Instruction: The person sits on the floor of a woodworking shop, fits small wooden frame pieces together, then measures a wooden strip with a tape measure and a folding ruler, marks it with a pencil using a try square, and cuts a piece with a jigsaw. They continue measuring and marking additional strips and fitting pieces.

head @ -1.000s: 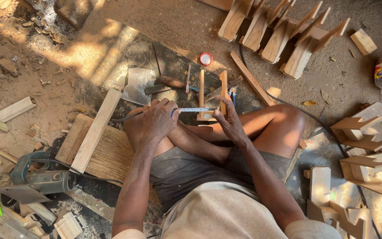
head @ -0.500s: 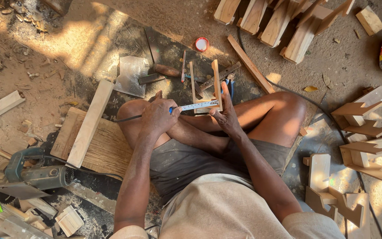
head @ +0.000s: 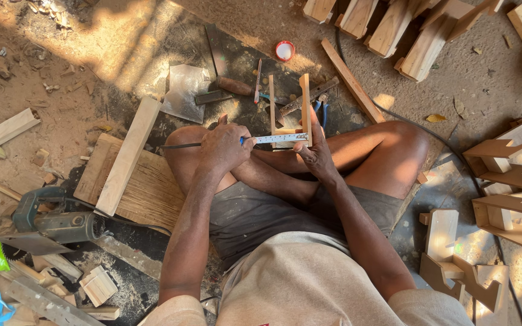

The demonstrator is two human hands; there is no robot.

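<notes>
I sit cross-legged on the ground. A small U-shaped wooden frame [head: 303, 99] stands in front of my knees. My right hand [head: 313, 151] grips its right upright near the bottom. A metal ruler [head: 279, 138] lies across the frame's lower end. My left hand [head: 225, 145] is closed on the ruler's left part, and a thin dark rod [head: 179, 145] sticks out to the left of this hand.
A hammer [head: 225, 87], a metal sheet [head: 185, 90], pliers [head: 322, 108] and a red-rimmed cap [head: 284, 51] lie ahead. Boards [head: 128, 157] and a power tool [head: 49, 220] sit at left. Finished wooden pieces [head: 509, 175] pile up right and along the top; a long slat [head: 351, 78] lies nearby.
The view has shifted so that the scene sits lower and more centred. Both hands stay at the frame and ruler with little movement.
</notes>
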